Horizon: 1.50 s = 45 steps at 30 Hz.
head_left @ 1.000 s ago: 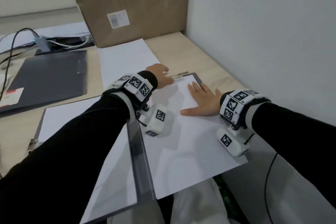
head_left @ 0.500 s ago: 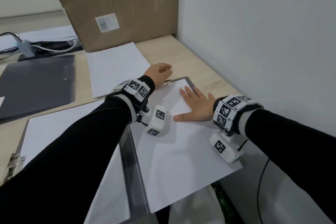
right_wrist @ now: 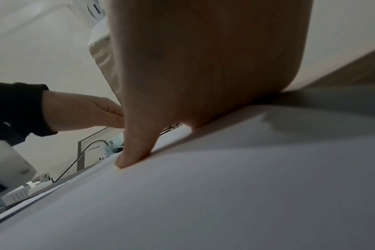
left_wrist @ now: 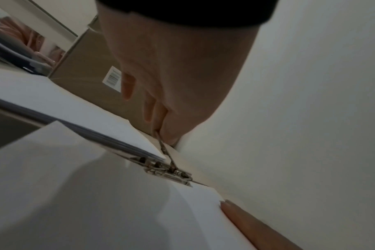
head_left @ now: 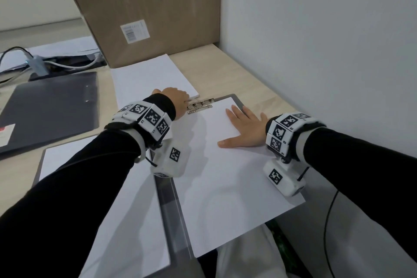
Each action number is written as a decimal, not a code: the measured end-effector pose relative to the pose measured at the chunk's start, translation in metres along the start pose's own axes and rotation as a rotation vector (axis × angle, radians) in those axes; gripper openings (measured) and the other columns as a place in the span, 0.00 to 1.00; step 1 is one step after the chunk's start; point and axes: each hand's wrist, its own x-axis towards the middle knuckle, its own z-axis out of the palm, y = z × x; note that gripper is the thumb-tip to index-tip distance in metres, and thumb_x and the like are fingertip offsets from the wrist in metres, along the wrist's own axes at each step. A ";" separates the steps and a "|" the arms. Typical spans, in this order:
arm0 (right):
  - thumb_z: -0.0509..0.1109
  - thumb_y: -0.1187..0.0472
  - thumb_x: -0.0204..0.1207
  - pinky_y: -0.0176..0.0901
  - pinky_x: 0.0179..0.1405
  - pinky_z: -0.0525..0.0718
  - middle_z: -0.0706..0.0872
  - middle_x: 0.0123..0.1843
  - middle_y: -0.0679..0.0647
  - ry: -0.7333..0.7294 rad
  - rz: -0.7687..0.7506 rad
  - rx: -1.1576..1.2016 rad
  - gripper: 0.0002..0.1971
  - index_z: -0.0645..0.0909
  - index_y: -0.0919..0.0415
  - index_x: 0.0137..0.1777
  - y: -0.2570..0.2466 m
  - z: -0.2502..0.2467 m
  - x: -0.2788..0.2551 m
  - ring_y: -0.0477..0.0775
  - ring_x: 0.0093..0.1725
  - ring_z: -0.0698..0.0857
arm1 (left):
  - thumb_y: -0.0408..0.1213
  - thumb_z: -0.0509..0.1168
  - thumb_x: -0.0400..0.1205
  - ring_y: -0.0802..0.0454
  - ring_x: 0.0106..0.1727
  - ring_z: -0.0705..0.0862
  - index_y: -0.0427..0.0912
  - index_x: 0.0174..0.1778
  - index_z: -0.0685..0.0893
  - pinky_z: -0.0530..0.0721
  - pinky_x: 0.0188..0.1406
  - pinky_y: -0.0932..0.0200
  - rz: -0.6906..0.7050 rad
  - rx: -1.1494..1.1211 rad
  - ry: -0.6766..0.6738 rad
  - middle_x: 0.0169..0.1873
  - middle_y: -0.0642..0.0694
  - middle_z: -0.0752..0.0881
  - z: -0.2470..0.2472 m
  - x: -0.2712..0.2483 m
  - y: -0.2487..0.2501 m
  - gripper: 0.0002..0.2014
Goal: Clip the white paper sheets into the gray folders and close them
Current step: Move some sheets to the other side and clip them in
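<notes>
We can read very little here. The cardboard box (head_left: 146, 13) carries two white shipping labels (head_left: 135, 31) with barcodes, but their print is too small and blurred for us to make out. The wrist bands (head_left: 284, 133) show black-and-white square marker patterns, with tiny characters beside them that look like "R2" and "R1".

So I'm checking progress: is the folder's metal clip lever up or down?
Up: the left hand pinches the raised clip lever, angled above the white paper sheet.

White sheet (head_left: 216, 178) flat in open gray folder (head_left: 173, 216)
</notes>
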 end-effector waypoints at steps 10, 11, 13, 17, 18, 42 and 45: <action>0.55 0.20 0.63 0.68 0.78 0.36 0.29 0.84 0.42 -0.001 -0.013 -0.012 0.56 0.30 0.46 0.82 0.004 0.004 0.007 0.50 0.84 0.31 | 0.40 0.44 0.89 0.39 0.78 0.67 0.34 0.80 0.57 0.65 0.74 0.54 -0.005 -0.088 -0.271 0.79 0.34 0.64 0.024 -0.007 0.000 0.24; 0.55 0.20 0.63 0.69 0.78 0.37 0.28 0.84 0.42 -0.005 -0.012 -0.017 0.56 0.29 0.46 0.82 0.005 0.003 0.007 0.51 0.84 0.30 | 0.42 0.45 0.89 0.40 0.83 0.59 0.33 0.82 0.51 0.59 0.79 0.52 -0.015 -0.107 -0.282 0.83 0.35 0.55 0.030 -0.003 0.000 0.27; 0.55 0.21 0.64 0.69 0.78 0.37 0.28 0.84 0.42 -0.010 -0.011 -0.023 0.56 0.29 0.46 0.82 0.004 0.002 0.006 0.51 0.84 0.30 | 0.45 0.45 0.88 0.40 0.86 0.47 0.33 0.83 0.43 0.50 0.84 0.49 -0.033 -0.114 -0.302 0.84 0.37 0.43 0.037 -0.003 0.001 0.31; 0.55 0.22 0.67 0.69 0.78 0.37 0.29 0.84 0.43 -0.013 -0.012 -0.023 0.54 0.29 0.47 0.82 0.003 0.000 0.004 0.51 0.84 0.31 | 0.36 0.44 0.89 0.37 0.85 0.42 0.30 0.81 0.53 0.47 0.85 0.44 -0.061 -0.219 -0.235 0.83 0.32 0.43 0.038 -0.009 0.003 0.25; 0.54 0.23 0.67 0.69 0.79 0.37 0.29 0.84 0.44 -0.015 -0.012 -0.023 0.54 0.29 0.47 0.82 0.003 0.000 0.003 0.52 0.84 0.31 | 0.36 0.43 0.89 0.37 0.85 0.42 0.29 0.82 0.51 0.47 0.85 0.43 -0.047 -0.232 -0.227 0.83 0.32 0.42 0.038 -0.012 0.004 0.25; 0.72 0.33 0.58 0.52 0.58 0.85 0.88 0.53 0.60 0.139 0.374 0.480 0.36 0.81 0.66 0.53 0.044 0.023 -0.083 0.62 0.55 0.87 | 0.54 0.59 0.82 0.40 0.85 0.43 0.50 0.84 0.49 0.52 0.83 0.43 -0.014 -0.277 -0.279 0.85 0.45 0.46 0.059 -0.153 -0.004 0.38; 0.78 0.36 0.53 0.49 0.46 0.84 0.87 0.46 0.58 0.077 0.345 0.685 0.33 0.83 0.64 0.48 0.053 0.031 -0.084 0.60 0.44 0.86 | 0.56 0.61 0.80 0.40 0.85 0.42 0.51 0.84 0.46 0.52 0.83 0.41 0.008 -0.258 -0.258 0.85 0.45 0.45 0.065 -0.161 -0.004 0.41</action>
